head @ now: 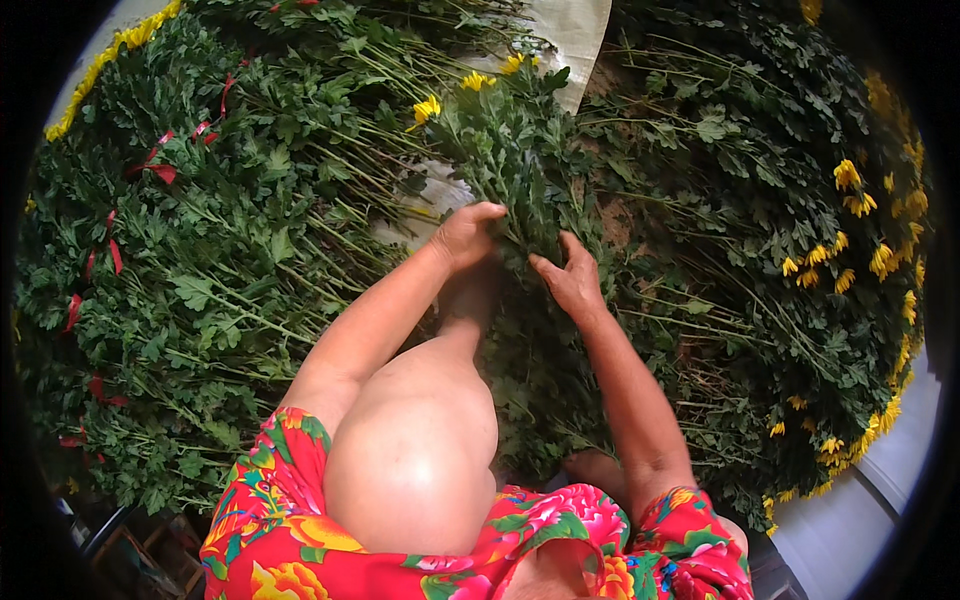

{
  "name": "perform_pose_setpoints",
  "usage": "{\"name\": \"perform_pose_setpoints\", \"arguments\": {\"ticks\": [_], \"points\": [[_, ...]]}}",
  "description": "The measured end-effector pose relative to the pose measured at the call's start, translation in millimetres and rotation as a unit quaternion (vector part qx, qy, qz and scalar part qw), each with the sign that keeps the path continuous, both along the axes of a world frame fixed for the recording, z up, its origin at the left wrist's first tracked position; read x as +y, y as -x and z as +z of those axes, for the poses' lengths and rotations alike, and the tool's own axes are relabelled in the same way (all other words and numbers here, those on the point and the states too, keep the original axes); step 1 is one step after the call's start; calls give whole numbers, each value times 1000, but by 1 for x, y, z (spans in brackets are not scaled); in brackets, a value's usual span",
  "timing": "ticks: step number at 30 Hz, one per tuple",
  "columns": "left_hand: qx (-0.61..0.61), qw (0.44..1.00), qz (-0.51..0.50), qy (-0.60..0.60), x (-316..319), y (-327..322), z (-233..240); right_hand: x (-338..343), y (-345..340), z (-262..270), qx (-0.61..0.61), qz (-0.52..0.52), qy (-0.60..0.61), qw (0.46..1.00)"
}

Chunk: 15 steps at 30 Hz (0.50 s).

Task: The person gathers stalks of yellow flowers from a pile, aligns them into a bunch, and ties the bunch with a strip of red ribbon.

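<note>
A leafy bunch of yellow chrysanthemums is between my two hands, blooms pointing away from me. My left hand grips its left side, thumb on top and the other fingers hidden behind leaves and stems. On the right side, my right hand curls around the lower leaves, thumb and forefinger showing. A few yellow blooms show at the far end of the bunch. Its lower stems are lost among the foliage below my hands.
At left lies a broad pile of chrysanthemum stems, with red ties along it. Another pile with yellow blooms at its outer edge lies at right. A pale sheet shows between them at the back. My bare knee rises in front.
</note>
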<state>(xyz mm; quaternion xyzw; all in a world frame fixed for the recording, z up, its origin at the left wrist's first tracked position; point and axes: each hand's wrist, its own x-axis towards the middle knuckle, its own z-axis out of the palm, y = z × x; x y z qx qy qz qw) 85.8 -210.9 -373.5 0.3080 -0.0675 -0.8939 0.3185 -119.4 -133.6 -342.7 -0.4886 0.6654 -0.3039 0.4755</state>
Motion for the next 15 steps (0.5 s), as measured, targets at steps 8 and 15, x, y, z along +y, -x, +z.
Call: {"name": "perform_pose_setpoints", "arguments": {"ticks": [8, 15], "points": [[-154, 983, 87, 44, 0, -6, -3, -7, 21, 17, -110, -44, 9, 993], [-252, 959, 82, 98, -4, -34, -10, -35, 11, 15, 75, -63, 126, 987]]}}
